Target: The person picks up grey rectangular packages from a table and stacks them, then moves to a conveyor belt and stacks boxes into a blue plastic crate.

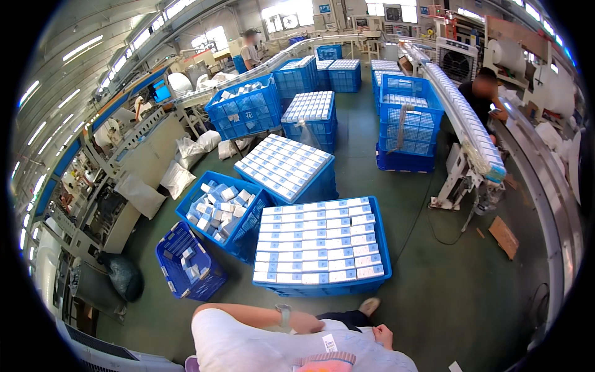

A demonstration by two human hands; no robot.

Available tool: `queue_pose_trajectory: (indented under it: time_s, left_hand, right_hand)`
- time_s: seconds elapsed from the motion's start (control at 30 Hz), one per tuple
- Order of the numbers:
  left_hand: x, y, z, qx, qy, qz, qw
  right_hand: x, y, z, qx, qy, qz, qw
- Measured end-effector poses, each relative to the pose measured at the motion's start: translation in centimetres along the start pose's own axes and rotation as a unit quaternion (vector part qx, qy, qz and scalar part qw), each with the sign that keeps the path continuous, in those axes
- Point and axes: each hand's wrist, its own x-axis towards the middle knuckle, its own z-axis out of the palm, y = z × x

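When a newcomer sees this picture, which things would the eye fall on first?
Probably on the large blue crate in front of the person, filled with neat rows of white-and-blue boxes. Next, the untidy heap of similar boxes in another blue crate to its left would stand out. Near the lower edge, the left hand and the right hand are close to the pale shirt.

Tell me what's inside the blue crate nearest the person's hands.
Rows of blue-and-white boxes fill the top of the crate. Whatever lies beneath that layer is covered.
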Motion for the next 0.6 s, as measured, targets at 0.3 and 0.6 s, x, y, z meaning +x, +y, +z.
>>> queue_pose_trajectory:
  time_s: [0.3,0.6]
  left_hand:
    - [20.5,-0.6,-18.3,0.052,0.296,-0.008,0.954]
    - [27.4,-1.7,-39.6,0.023,0.181,0.091,0.979]
  right_hand:
    - [23.6,4.4,-13.5,-0.042,-0.158,0.007,0.987]
    - [46.6,-1.4,-22.7,-0.258,-0.226,0.054,0.938]
